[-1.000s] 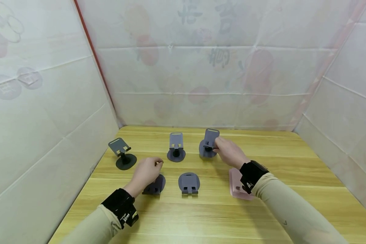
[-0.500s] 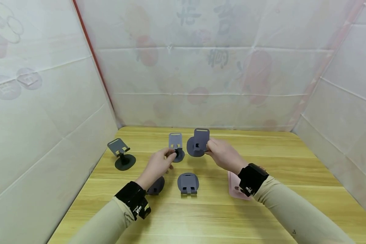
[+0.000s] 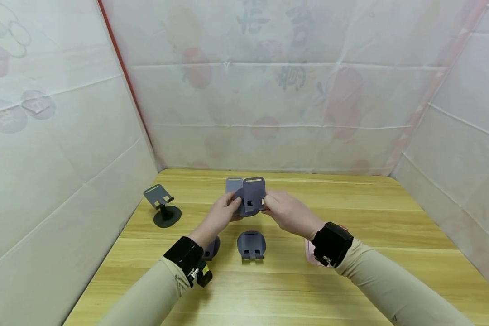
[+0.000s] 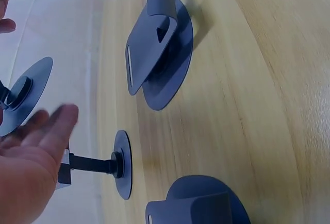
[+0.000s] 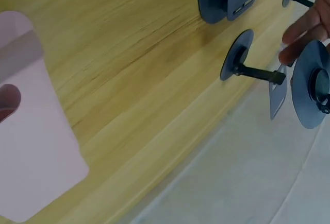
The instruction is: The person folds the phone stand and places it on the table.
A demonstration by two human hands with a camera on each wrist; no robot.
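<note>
At the far left of the wooden counter (image 3: 350, 253) a dark phone stand (image 3: 163, 206) stands upright on its round base, well apart from the hands. Nearer the person, a folded dark stand (image 3: 212, 247) lies flat, partly hidden behind the left wrist band. The left hand (image 3: 222, 215) is raised above the counter, its fingertips touching the left edge of the grey stand (image 3: 251, 197) held in the air; in the left wrist view the fingers (image 4: 49, 128) look fairly straight and relaxed beside the round base rather than wrapped round it. Just behind the held stand, another grey stand (image 3: 233, 185) is upright on the counter, mostly covered by it. Below the hands, a folded grey stand (image 3: 251, 245) lies flat near the middle of the counter. The right hand (image 3: 287, 213) pinches the grey stand from its right side, fingers curled against the plate, which faces the person and stands upright with its round base behind it. At the right, a pink stand (image 5: 31, 116) lies flat on the counter, largely hidden under the right wrist in the head view.
</note>
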